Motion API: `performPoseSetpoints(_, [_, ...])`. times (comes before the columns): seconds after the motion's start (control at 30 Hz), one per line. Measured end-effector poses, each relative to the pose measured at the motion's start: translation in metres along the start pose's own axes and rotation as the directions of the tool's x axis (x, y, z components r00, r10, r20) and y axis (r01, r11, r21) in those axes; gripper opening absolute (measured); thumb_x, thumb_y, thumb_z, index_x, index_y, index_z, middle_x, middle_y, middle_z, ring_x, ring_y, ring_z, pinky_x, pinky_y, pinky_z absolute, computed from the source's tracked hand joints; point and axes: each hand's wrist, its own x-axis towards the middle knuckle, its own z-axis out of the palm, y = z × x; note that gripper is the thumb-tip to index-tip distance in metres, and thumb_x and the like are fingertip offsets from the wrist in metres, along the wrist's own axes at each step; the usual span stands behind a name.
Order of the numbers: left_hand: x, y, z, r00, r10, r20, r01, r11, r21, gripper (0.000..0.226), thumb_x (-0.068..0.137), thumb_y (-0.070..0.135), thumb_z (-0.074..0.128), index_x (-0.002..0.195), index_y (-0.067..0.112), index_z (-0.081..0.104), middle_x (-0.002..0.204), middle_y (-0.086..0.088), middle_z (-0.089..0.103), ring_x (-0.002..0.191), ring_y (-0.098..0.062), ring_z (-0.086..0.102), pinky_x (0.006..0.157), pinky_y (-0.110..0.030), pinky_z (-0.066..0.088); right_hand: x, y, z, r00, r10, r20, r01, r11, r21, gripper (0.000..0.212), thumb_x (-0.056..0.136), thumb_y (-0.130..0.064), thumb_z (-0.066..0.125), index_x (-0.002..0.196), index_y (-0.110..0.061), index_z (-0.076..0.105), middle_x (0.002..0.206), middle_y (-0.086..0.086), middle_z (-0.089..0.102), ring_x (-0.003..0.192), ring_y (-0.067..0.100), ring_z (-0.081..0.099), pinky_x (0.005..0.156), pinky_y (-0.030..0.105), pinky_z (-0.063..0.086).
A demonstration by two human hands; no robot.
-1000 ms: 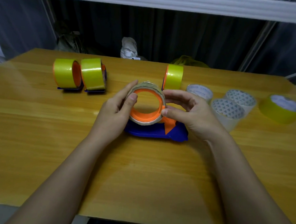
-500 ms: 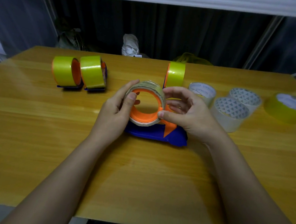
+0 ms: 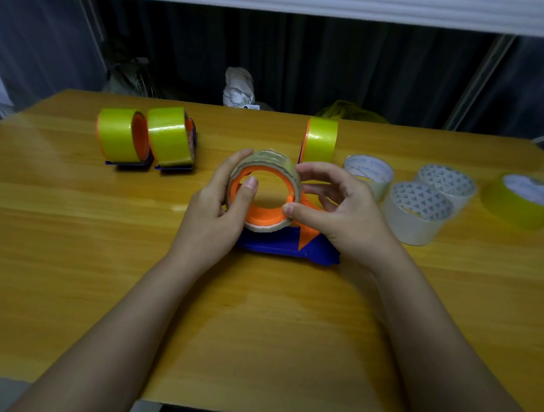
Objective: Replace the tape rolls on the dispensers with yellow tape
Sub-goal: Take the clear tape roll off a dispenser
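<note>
So far, three dispensers look finished. At the upper left of the frame two yellow-loaded dispensers (image 3: 122, 137) (image 3: 172, 139) stand side by side on the wooden table (image 3: 70, 257), and a third yellow-loaded dispenser (image 3: 320, 140) stands just above centre. At centre, the left hand (image 3: 214, 208) curls round the left side of the clear tape roll (image 3: 268, 173), thumb pressed on the orange hub (image 3: 257, 216). The roll sits on the blue dispenser (image 3: 281, 246), which rests on the table. The right hand (image 3: 337, 213) pinches the roll's right edge between thumb and curled fingers. The roll seems partly worked off its hub, though the hands hide the far side. To the right lie three clear spare rolls (image 3: 366, 171) (image 3: 418, 211) (image 3: 445, 183), flat and close together. At the far right a loose yellow tape roll (image 3: 522, 202) lies flat, well apart from the hands. Judging by this, one swap remains: the clear roll must come off and that yellow roll go on.
</note>
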Motion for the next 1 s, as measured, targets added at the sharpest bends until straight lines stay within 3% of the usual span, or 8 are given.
performPoseSetpoints(0.17, [0.000,0.002,0.000,0.999,-0.018,0.043,0.019,1.000,-0.004,0.061,0.081,0.048,0.059,0.137,0.034,0.038,0.114,0.026,0.052,0.108,0.012,0.051,0.086,-0.010,0.046,-0.001,0.000,0.003,1.000,-0.020,-0.019,0.018,0.998,-0.064,0.051,0.071,-0.023,0.083,0.117,-0.027,0.061,0.119,-0.012,0.061,0.110,0.001,0.058,0.091,0.023,0.052])
performPoseSetpoints(0.3, [0.001,-0.003,0.002,0.999,-0.036,0.026,0.037,0.999,-0.029,0.067,0.076,0.050,0.072,0.131,0.036,0.038,0.123,0.016,0.054,0.115,-0.001,0.053,0.098,-0.033,0.047,-0.001,-0.001,0.006,0.999,-0.040,-0.027,0.037,0.994,-0.104,0.052,0.071,-0.023,0.083,0.117,-0.028,0.061,0.118,-0.014,0.060,0.107,-0.003,0.057,0.090,0.020,0.051])
performPoseSetpoints(0.37, [0.001,-0.004,0.002,0.999,-0.034,0.028,0.035,0.999,-0.037,0.068,0.074,0.052,0.072,0.131,0.036,0.038,0.123,0.015,0.055,0.115,-0.003,0.054,0.099,-0.036,0.048,-0.001,0.000,0.006,0.999,-0.033,-0.028,0.030,0.995,-0.099,0.051,0.071,-0.023,0.083,0.117,-0.028,0.061,0.116,-0.015,0.060,0.106,-0.003,0.057,0.088,0.018,0.051])
performPoseSetpoints(0.53, [0.000,0.000,0.001,0.998,-0.023,0.054,0.024,1.000,-0.018,0.059,0.085,0.041,0.063,0.137,0.034,0.034,0.126,0.013,0.052,0.115,-0.002,0.052,0.094,-0.022,0.048,0.000,0.002,0.007,0.999,-0.038,-0.030,0.035,0.995,-0.095,0.051,0.072,-0.023,0.082,0.118,-0.028,0.061,0.120,-0.010,0.061,0.109,0.002,0.058,0.093,0.028,0.051])
performPoseSetpoints(0.63, [0.001,-0.001,-0.002,0.998,-0.026,0.065,0.027,1.000,-0.003,0.049,0.095,0.028,0.052,0.141,0.034,0.033,0.118,0.024,0.049,0.113,0.007,0.050,0.092,-0.015,0.046,0.001,0.003,0.004,0.999,-0.031,-0.025,0.029,0.997,-0.077,0.052,0.071,-0.024,0.082,0.119,-0.028,0.061,0.123,-0.005,0.061,0.114,0.007,0.058,0.097,0.036,0.050])
performPoseSetpoints(0.8, [0.004,-0.006,-0.003,0.999,-0.025,0.025,0.025,1.000,0.001,0.045,0.100,0.019,0.044,0.141,0.035,0.037,0.110,0.034,0.049,0.099,0.023,0.049,0.081,-0.003,0.042,0.001,0.001,0.000,0.999,-0.024,-0.022,0.023,0.999,-0.040,0.051,0.071,-0.018,0.081,0.119,-0.021,0.065,0.117,-0.007,0.065,0.110,-0.002,0.058,0.090,0.010,0.044])
performPoseSetpoints(1.0, [0.006,-0.007,-0.001,0.999,-0.017,-0.046,0.015,1.000,-0.027,0.046,0.097,0.014,0.049,0.140,0.030,0.043,0.111,0.032,0.050,0.100,0.023,0.050,0.079,-0.001,0.040,0.000,0.001,0.001,0.999,-0.033,-0.040,0.031,0.998,-0.063,0.049,0.071,-0.018,0.082,0.117,-0.022,0.065,0.115,-0.007,0.065,0.109,-0.003,0.057,0.094,0.010,0.043])
